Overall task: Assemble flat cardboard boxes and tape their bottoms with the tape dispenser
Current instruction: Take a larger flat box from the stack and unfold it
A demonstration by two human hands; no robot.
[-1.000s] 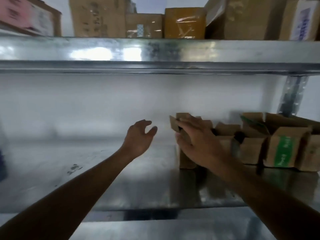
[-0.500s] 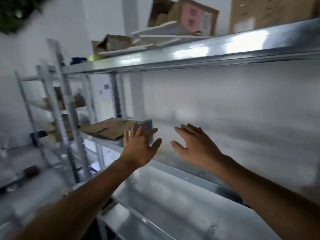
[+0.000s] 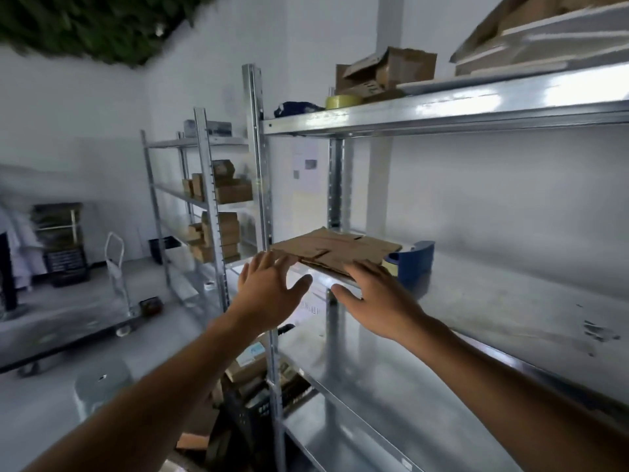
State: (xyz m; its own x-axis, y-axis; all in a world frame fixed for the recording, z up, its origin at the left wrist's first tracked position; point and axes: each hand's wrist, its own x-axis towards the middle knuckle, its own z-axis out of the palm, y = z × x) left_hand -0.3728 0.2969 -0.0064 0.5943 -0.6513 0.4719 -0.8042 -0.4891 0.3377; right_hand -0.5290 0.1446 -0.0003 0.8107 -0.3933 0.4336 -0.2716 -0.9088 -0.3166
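Observation:
A stack of flat brown cardboard boxes [image 3: 335, 248] lies at the left end of the metal shelf [image 3: 493, 301]. Just right of the stack stands a blue tape dispenser [image 3: 417, 258]. My left hand [image 3: 269, 289] hovers with spread fingers in front of the stack's near left corner, holding nothing. At the stack's near right edge my right hand [image 3: 372, 292] has its fingers straight; whether the fingertips touch the cardboard I cannot tell.
The upper shelf [image 3: 442, 110] carries an open carton [image 3: 388, 71], a yellow tape roll [image 3: 343, 101] and white boards. A second rack [image 3: 207, 199] to the left holds several small boxes. A trolley [image 3: 115, 267] stands on the floor, and boxes sit under the lower shelf.
My view swung left from the row of assembled small boxes to the shelf's left end. Both hands left those boxes and moved up to the flat cardboard stack.

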